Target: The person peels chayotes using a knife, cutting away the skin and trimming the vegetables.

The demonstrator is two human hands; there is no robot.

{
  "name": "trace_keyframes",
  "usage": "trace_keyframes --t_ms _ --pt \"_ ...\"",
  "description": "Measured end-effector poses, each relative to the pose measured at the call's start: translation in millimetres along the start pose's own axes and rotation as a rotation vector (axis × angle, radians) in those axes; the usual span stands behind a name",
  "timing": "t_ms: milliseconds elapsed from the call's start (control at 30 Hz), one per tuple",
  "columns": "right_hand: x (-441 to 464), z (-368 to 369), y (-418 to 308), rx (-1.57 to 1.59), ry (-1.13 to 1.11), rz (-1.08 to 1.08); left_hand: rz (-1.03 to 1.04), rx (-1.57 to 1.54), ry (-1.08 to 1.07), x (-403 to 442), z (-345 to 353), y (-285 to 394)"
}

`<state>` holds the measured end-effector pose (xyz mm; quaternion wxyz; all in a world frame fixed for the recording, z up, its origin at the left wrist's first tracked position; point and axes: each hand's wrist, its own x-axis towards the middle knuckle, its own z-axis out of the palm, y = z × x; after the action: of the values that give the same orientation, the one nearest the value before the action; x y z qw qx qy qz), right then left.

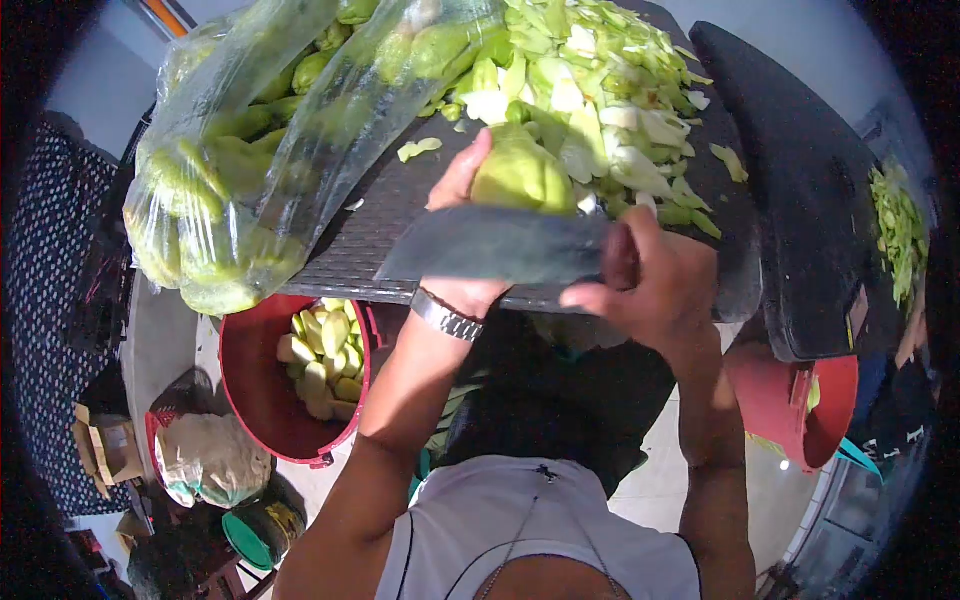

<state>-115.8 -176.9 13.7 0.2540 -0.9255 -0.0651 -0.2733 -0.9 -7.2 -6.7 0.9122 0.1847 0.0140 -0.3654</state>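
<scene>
Left hand (462, 178) grasping lobed green chayote (522, 175); right hand (665, 272) clenching broad knife (500, 245), blade crossing above left hand; thin peelings (610, 125) lying beyond.

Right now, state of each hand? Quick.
Left hand: closed around a chayote, partly hidden behind the knife.
Right hand: closed on the knife by its handle.
</scene>
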Motion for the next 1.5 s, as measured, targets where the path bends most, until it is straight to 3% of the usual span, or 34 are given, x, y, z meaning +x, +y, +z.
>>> trace_keyframes --t_ms 33,133,567,867,967,1167,1267,1500 --pt "0.5 -5.6 -6.5 -0.056 -0.051 -0.091 0.15 0.191 -0.037 6.6 -2.7 -5.2" --pt "-1.1 -9.2 -8.6 -0.15 -0.081 -0.165 0.027 0.109 -0.026 12.2 -1.4 -17.2" --pt "-2.9 -12.4 -3.3 -0.154 -0.213 -0.099 -0.044 0.129 -0.004 8.9 0.9 -19.7" --pt "-7.0 -11.2 23.0 -0.165 -0.303 -0.242 -0.087 0.207 0.066 3.6 -10.7 -25.2" --pt "-7.6 -14.8 16.5 -0.13 -0.336 -0.171 -0.058 0.297 0.111 -1.0 -4.6 -25.0" --pt "-4.9 -15.3 28.0 -0.189 -0.296 -0.309 -0.004 0.288 0.103 -7.7 1.3 -27.6" --pt "-7.2 -9.7 29.1 -0.108 -0.29 -0.245 -0.037 0.202 0.077 0.0 -9.9 -31.1" --pt "-7.9 6.1 7.4 0.332 -0.244 0.144 0.425 0.255 0.156 -4.6 -8.4 -50.9"
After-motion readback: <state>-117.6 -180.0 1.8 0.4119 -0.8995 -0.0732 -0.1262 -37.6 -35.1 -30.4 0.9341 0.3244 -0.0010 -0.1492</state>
